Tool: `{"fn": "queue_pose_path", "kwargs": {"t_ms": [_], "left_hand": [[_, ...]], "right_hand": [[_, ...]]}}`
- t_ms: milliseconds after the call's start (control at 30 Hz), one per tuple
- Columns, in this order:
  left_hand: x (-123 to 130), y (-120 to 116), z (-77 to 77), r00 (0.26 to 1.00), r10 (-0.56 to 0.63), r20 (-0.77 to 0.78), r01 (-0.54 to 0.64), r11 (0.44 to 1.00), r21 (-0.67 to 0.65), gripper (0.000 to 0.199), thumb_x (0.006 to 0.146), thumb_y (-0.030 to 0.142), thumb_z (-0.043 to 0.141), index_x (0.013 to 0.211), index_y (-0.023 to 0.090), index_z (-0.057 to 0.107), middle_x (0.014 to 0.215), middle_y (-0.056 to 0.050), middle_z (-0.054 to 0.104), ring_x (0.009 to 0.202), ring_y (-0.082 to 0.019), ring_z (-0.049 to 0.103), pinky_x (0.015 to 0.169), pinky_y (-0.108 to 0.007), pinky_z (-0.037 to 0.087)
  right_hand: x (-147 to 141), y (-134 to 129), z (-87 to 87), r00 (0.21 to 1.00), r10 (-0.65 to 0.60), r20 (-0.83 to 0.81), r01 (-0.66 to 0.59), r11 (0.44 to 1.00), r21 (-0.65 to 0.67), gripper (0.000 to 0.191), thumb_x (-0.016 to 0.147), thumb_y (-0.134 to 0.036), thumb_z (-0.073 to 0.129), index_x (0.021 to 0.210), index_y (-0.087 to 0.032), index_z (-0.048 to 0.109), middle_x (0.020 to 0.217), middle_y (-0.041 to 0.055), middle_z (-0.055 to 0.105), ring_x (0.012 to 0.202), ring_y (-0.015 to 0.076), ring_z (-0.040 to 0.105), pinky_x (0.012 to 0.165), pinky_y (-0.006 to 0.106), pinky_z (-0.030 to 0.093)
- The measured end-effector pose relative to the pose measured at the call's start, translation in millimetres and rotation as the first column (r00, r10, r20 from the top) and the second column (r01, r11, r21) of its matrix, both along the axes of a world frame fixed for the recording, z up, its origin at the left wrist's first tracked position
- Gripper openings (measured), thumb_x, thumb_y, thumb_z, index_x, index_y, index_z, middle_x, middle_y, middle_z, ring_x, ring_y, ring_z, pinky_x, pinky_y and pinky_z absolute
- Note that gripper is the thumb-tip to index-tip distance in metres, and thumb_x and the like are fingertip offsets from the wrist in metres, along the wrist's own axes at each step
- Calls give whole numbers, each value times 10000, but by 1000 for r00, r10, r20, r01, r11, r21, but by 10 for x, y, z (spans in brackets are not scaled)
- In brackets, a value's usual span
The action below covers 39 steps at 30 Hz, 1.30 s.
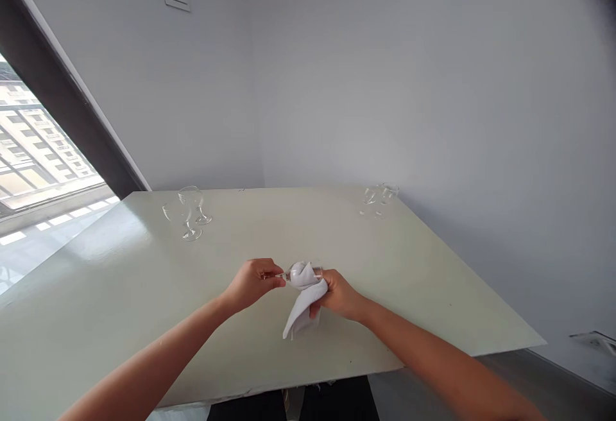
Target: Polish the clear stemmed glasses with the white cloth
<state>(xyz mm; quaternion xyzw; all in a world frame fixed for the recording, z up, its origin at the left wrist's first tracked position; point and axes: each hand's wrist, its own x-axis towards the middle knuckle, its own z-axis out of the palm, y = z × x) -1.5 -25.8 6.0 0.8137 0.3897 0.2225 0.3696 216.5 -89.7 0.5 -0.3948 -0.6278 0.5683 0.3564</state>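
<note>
Head view: wine glass (304, 273) lying level just above the surface (120, 292), held between both hands, stem toward the person's left. Left hand (251, 283): grip closed, pinching the stem close to the bowl; foot of the glass hidden or out of sight, can't tell which. Right hand (338, 295): grip closed around the bowl's open end, over a white cloth (303, 312). Cloth is bunched inside the bowl, its tail hanging toward the surface. Stem pinch seems to leave the bowl free for the cloth. Far edge: two upright glasses (188, 214) on the left, well apart from the hands; another pair (379, 197) on the right, faint, hard to make out.
</note>
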Motion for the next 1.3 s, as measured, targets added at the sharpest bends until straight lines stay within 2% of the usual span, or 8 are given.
{"fn": "queue_pose_path", "kwargs": {"t_ms": [133, 300, 533, 733, 833, 1033, 1133, 1300], "left_hand": [[-6, 2, 40, 984, -61, 169, 149, 804, -576, 300, 674, 438, 623, 705, 140, 637, 576, 18, 462, 490, -75, 430, 495, -237, 413], [-27, 10, 56, 957, -11, 289, 239, 592, -769, 309, 679, 420, 624, 738, 117, 642, 539, 21, 433, 442, -67, 389, 449, -252, 401], [-48, 104, 23, 974, 205, 99, -97, 767, -634, 301, 667, 439, 614, 716, 142, 623, 552, 42, 390, 476, -61, 369, 506, -236, 397], [251, -9, 16, 971, 214, -106, -232, 951, -202, 215, 717, 339, 511, 643, 157, 600, 549, 32, 404, 509, -87, 392, 497, -216, 321], [362, -107, 41, 974, 200, -108, -190, 977, 92, 207, 733, 239, 473, 570, 164, 574, 546, 23, 434, 524, -91, 386, 504, -212, 292], [324, -171, 23, 989, 145, 7, -144, 971, 191, 218, 786, 327, 476, 759, 228, 668, 657, 0, 530, 544, -97, 426, 547, -216, 338], [324, -152, -43, 976, 185, 113, -191, 980, 50, 232, 778, 363, 493, 727, 216, 664, 666, -7, 544, 563, -104, 443, 527, -218, 344], [436, -101, -121, 896, 339, 287, -261, 924, -279, 236, 717, 400, 556, 770, 185, 638, 649, 7, 532, 549, -104, 485, 504, -217, 389]], "right_hand": [[134, 42, 131, 920, 49, 390, -232, 869, 438, 129, 763, -183, 531, 792, -201, 655, 756, 11, 657, 715, 158, 595, 661, 267, 442], [384, 142, 283, 797, -97, 595, -394, 664, 636, 267, 846, -175, 423, 978, -254, 641, 880, 19, 688, 828, 171, 619, 684, 268, 433], [727, 101, 362, 748, -485, 453, 11, 692, 722, 312, 838, -183, 459, 1103, -291, 584, 1084, 13, 637, 1003, 208, 574, 815, 330, 426], [213, -17, 333, 701, -368, 611, -318, 606, 729, 383, 829, -302, 498, 1208, -247, 507, 1173, 49, 585, 1116, 256, 476, 1009, 485, 231], [59, 56, 323, 752, -318, 578, -267, 654, 707, 304, 870, -249, 413, 1132, -247, 567, 1096, 34, 626, 1031, 204, 531, 980, 435, 300], [316, 412, 339, 975, -142, 170, 120, 983, 136, 271, 835, -328, 450, 944, -205, 665, 902, 40, 667, 825, 181, 591, 711, 313, 457], [358, 556, 155, 940, -237, -246, 175, 953, -249, 199, 771, -294, 536, 831, -157, 668, 750, 34, 657, 680, 158, 591, 612, 272, 457], [137, 622, -91, 536, -573, -620, 242, 808, -537, 109, 736, -241, 559, 771, -161, 624, 737, 18, 651, 690, 156, 597, 600, 264, 475]]}}
